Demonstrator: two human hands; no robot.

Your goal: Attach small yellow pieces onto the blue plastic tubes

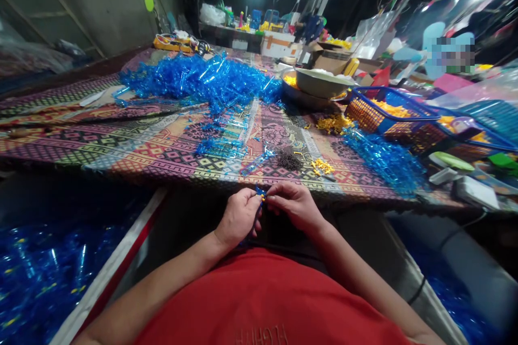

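Just off the table's front edge, my left hand (pixel 239 216) pinches a small blue plastic piece (pixel 260 192) with a bit of yellow on it. From the other side, the thumb and forefinger of my right hand (pixel 294 206) close on the same piece; its exact kind is too small to make out. On the cloth ahead lie a pile of tiny dark parts (pixel 290 160) and a pile of small yellow parts (pixel 322 167). Clear blue plastic pieces (pixel 220 146) lie in a loose row behind them, left of centre.
A big heap of clear blue pieces (pixel 202 78) covers the back of the patterned cloth (pixel 133 145). To the right stand metal bowls (pixel 319 83), a blue basket (pixel 364 113) of yellow parts and more blue pieces (pixel 388 164). Blue pieces (pixel 40 275) fill a container below left.
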